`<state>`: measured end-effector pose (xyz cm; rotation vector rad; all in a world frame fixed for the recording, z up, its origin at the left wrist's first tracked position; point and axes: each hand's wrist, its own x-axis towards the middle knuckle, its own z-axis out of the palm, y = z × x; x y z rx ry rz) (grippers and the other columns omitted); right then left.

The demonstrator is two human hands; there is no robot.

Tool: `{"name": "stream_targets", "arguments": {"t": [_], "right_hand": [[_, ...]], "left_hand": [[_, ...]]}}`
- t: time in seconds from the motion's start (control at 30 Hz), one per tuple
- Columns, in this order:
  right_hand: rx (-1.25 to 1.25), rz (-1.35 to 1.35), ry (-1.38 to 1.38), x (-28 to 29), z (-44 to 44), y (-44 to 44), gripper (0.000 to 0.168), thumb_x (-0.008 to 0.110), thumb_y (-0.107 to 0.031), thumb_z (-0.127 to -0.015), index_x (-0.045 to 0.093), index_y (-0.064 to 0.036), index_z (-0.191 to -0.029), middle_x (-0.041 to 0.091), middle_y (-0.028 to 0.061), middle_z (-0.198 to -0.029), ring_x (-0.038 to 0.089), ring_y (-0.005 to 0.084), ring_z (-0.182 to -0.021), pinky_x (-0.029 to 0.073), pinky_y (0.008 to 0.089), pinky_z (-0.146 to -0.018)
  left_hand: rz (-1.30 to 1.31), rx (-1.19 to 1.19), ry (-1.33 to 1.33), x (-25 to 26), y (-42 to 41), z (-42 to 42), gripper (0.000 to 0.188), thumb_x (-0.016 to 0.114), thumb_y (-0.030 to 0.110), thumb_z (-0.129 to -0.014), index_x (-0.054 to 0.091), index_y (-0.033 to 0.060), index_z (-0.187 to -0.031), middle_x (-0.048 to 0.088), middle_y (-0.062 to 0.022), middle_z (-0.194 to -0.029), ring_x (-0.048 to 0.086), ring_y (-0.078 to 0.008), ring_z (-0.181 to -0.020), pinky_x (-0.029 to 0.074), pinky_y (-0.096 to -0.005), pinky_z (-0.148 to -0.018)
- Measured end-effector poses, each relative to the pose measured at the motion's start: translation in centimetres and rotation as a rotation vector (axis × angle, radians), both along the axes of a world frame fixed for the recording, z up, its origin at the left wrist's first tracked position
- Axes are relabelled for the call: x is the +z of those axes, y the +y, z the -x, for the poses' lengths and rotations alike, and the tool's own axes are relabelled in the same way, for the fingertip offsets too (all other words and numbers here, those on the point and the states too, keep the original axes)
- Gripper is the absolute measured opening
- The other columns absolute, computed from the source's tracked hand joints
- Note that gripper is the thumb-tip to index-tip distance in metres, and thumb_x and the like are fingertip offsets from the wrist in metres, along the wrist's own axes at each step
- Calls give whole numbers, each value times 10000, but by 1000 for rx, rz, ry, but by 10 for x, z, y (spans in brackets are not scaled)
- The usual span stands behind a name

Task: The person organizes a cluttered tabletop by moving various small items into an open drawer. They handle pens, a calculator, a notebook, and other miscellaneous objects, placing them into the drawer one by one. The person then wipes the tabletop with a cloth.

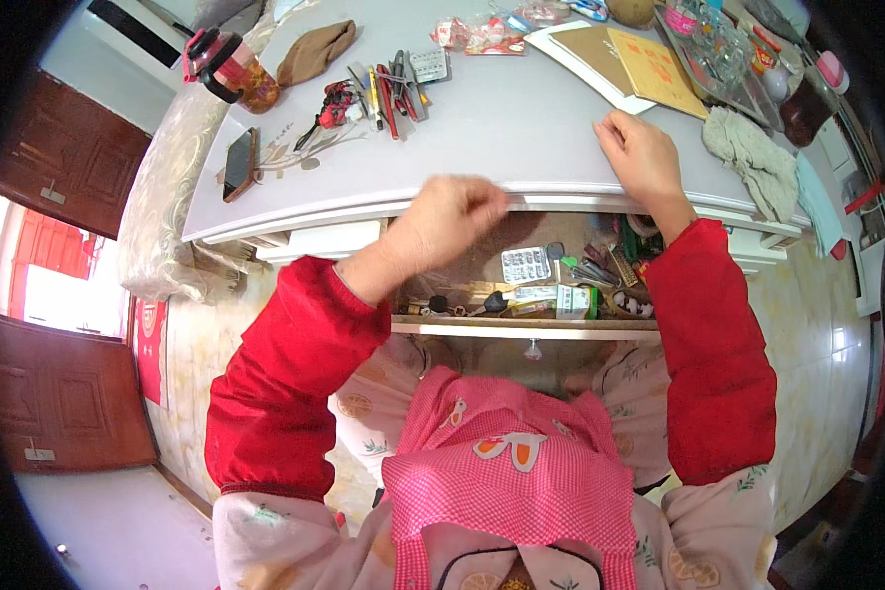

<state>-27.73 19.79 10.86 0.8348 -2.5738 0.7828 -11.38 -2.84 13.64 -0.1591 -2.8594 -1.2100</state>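
Note:
Over the front edge of the grey table (501,140), my left hand (450,221) hovers with its fingers curled in; it is slightly blurred and I see nothing in it. My right hand (641,158) is a loose fist at the table's edge, farther right, with no object visible in it. Below both hands a drawer (450,324) stands pulled out. Inside lie a blister pack (526,265), a green-and-white packet (577,302), nail clippers (596,274) and other small items. My right forearm covers part of the drawer's right end.
At the left are a phone (240,164), a lidded jug (254,85) and a brown cloth (317,51). Several pens (387,96) lie behind. Paper envelopes (653,66), a metal tray (745,96), a grey cloth (748,158) and a face mask (818,203) are right.

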Motion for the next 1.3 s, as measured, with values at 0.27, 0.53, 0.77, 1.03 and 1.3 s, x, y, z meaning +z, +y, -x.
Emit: {"name": "stream_targets", "arguments": {"t": [0.27,0.53,0.77,1.03,1.3], "right_hand": [[-8,7,-24,1,-3,-3,210,564,-261,-900,593,-57,-857,643,154,-794,620,359,-751,468,459,-651],[38,98,-42,0,0,0,207,577,-253,-890,594,-54,-836,631,143,-750,614,351,-707,461,444,-628],[37,140,-113,3,-2,1,224,591,-260,-885,601,-45,-822,632,140,-739,617,337,-684,458,424,-605],[24,157,-119,5,-6,-1,216,596,-263,-887,614,-51,-851,647,140,-761,628,332,-693,466,416,-609],[-22,91,-53,3,-6,-2,219,594,-261,-888,605,-46,-847,645,139,-760,627,337,-700,472,428,-621]], "left_hand": [[608,191,614,-1,-60,91,184,585,119,-814,684,24,-936,683,-151,-909,625,-311,-927,480,-419,-834],[1036,473,145,5,-60,160,374,549,327,-850,652,59,-1090,690,-135,-1032,556,-309,-1097,303,-476,-946],[1030,538,124,-3,-75,172,249,546,229,-844,702,88,-978,708,-108,-949,611,-293,-1007,310,-482,-927],[994,539,274,2,-95,153,214,506,181,-868,711,127,-898,706,-128,-890,652,-264,-947,325,-529,-938],[1086,295,373,-9,-79,132,231,604,277,-826,714,94,-915,692,-76,-904,585,-258,-1035,299,-568,-973]]}}
